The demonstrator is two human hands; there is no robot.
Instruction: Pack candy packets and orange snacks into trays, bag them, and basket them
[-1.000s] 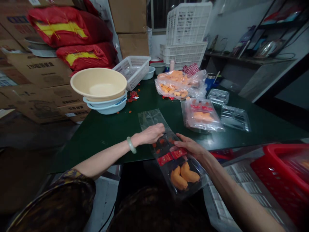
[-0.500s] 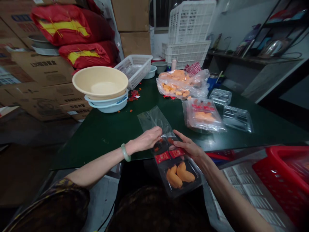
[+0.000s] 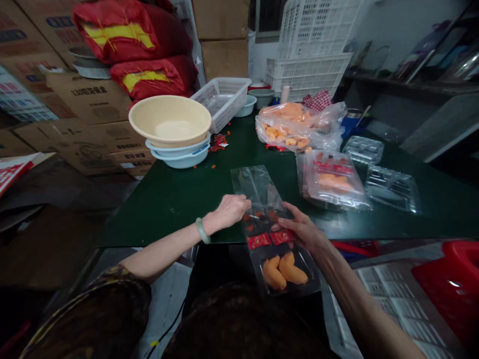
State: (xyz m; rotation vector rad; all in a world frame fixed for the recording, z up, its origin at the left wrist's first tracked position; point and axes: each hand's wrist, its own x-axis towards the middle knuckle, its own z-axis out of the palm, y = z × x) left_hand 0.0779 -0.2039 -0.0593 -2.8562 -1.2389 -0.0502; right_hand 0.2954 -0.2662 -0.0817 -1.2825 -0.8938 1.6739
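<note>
A clear plastic bag (image 3: 256, 180) slants over the table's front edge, its empty upper end lying on the tabletop. Inside it a clear tray holds two orange curved pieces (image 3: 293, 269), two red packets (image 3: 259, 241) and small orange-red bits. My left hand (image 3: 232, 209), with a pale green bangle on the wrist, is closed in a pinch at the bag's left edge. My right hand (image 3: 302, 228) grips the bag with its tray from the right side, thumb and fingers round the edge.
Stacked filled bags (image 3: 333, 182) and clear trays (image 3: 391, 188) lie to the right on the green table (image 3: 179, 209). Behind are a bag of orange pieces (image 3: 295, 127), stacked basins (image 3: 170, 119) and a white basket (image 3: 234, 102). A red basket (image 3: 441, 279) stands at lower right.
My left hand has shifted from over the bag's middle to its left edge. The bag's upper end is spread flatter. The camera view has turned slightly left.
</note>
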